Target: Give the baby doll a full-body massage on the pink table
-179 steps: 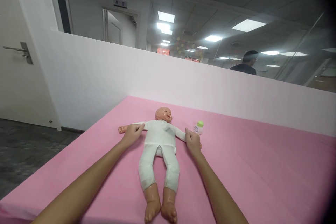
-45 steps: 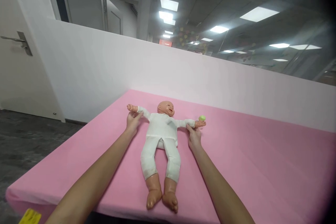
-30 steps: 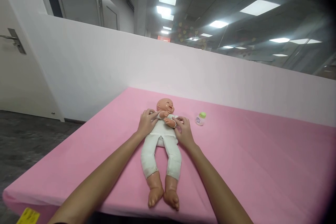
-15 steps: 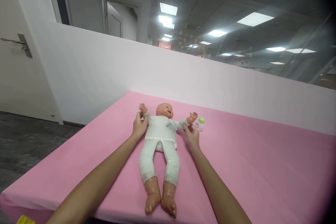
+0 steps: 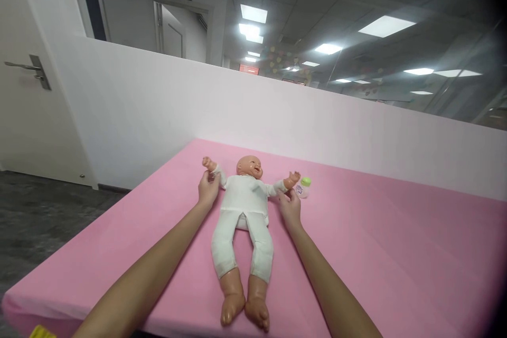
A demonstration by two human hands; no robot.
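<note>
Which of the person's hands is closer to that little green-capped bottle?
Right. The right hand is just in front of the green-capped bottle, slightly left of it; the left hand is across the doll from it.

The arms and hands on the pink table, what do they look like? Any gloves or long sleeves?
No gloves: the left hand and right hand are bare. The left forearm and right forearm are smooth, getting thinner towards the wrist. No sleeves, watch or bracelets show. Rings would be too small to tell.
</note>
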